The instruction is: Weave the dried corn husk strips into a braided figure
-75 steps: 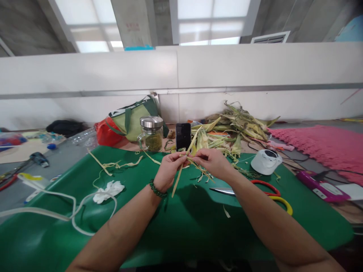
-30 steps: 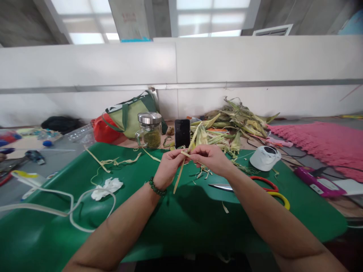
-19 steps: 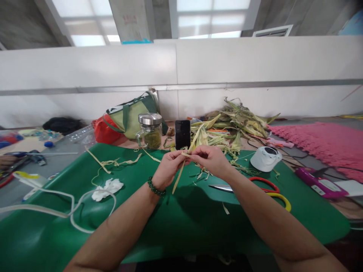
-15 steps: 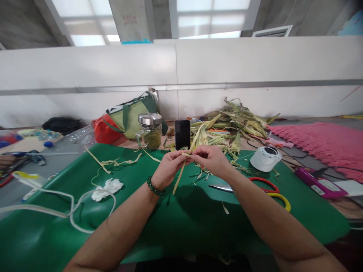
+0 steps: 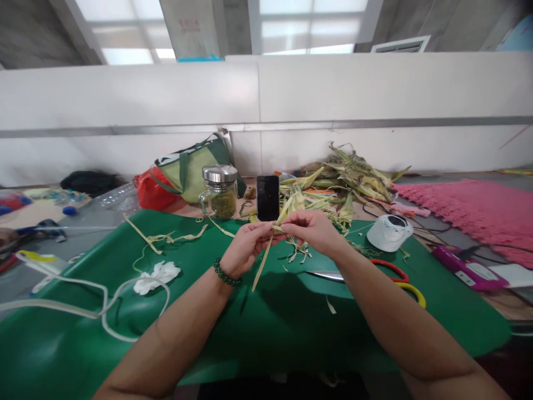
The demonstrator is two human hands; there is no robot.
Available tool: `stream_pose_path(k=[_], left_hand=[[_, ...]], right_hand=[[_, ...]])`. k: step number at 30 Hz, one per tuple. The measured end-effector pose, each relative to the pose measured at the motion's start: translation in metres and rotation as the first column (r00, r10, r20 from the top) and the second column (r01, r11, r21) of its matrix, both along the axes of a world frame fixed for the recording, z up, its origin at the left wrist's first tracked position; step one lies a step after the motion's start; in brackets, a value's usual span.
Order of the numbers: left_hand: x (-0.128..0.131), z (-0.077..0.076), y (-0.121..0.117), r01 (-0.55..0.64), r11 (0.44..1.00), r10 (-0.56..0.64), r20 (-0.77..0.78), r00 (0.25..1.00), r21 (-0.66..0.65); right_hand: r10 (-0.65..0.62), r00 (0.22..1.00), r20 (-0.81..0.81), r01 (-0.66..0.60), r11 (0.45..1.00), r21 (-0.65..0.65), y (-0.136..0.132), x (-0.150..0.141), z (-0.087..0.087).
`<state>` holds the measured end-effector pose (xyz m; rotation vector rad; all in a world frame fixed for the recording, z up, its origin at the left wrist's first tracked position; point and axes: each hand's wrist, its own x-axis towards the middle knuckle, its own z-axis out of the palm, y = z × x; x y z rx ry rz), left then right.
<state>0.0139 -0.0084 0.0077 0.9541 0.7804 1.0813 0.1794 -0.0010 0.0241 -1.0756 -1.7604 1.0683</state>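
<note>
My left hand (image 5: 246, 248) and my right hand (image 5: 313, 230) meet above the green mat (image 5: 258, 328), both pinching narrow pale corn husk strips (image 5: 263, 261). One long strip slants down to the left below my left hand; its upper end rises past my fingers. A dark bead bracelet (image 5: 225, 274) sits on my left wrist. Small husk scraps (image 5: 297, 253) lie on the mat just under my right hand.
A pile of corn husks (image 5: 341, 183) lies at the back. Near it stand a black phone (image 5: 267, 198), a lidded glass jar (image 5: 220, 190) and a green bag (image 5: 189, 166). Scissors with red and yellow handles (image 5: 391, 275), a white round device (image 5: 389, 233), a white cord (image 5: 83, 305) and a pink mat (image 5: 470, 211) surround the mat.
Both hands stay together on the strips, shifting only slightly. The view has tilted a little.
</note>
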Motion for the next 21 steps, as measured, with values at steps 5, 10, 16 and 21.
stream_pose_path(k=[5, 10, 16, 21], left_hand=[[-0.0030, 0.0014, 0.0000, 0.013, 1.000, -0.011, 0.077, 0.997, -0.024], [-0.0012, 0.0052, -0.0025, 0.029, 0.999, -0.027, 0.056, 0.998, -0.041], [-0.0002, 0.0064, -0.0032, 0.027, 0.999, -0.026, 0.058, 0.998, -0.020], [-0.0012, 0.0026, -0.0011, 0.033, 0.999, -0.032, 0.056, 0.998, -0.018]], right_hand=[[0.014, 0.996, -0.090, -0.019, 0.998, -0.060, 0.0018, 0.0016, 0.0000], [0.001, 0.993, -0.121, -0.007, 0.999, -0.050, 0.0017, 0.0028, 0.0005], [0.010, 0.991, -0.134, -0.016, 0.999, -0.044, 0.0023, 0.0034, 0.0008], [0.013, 0.992, -0.127, -0.017, 0.999, -0.033, 0.0025, 0.0034, 0.0012]])
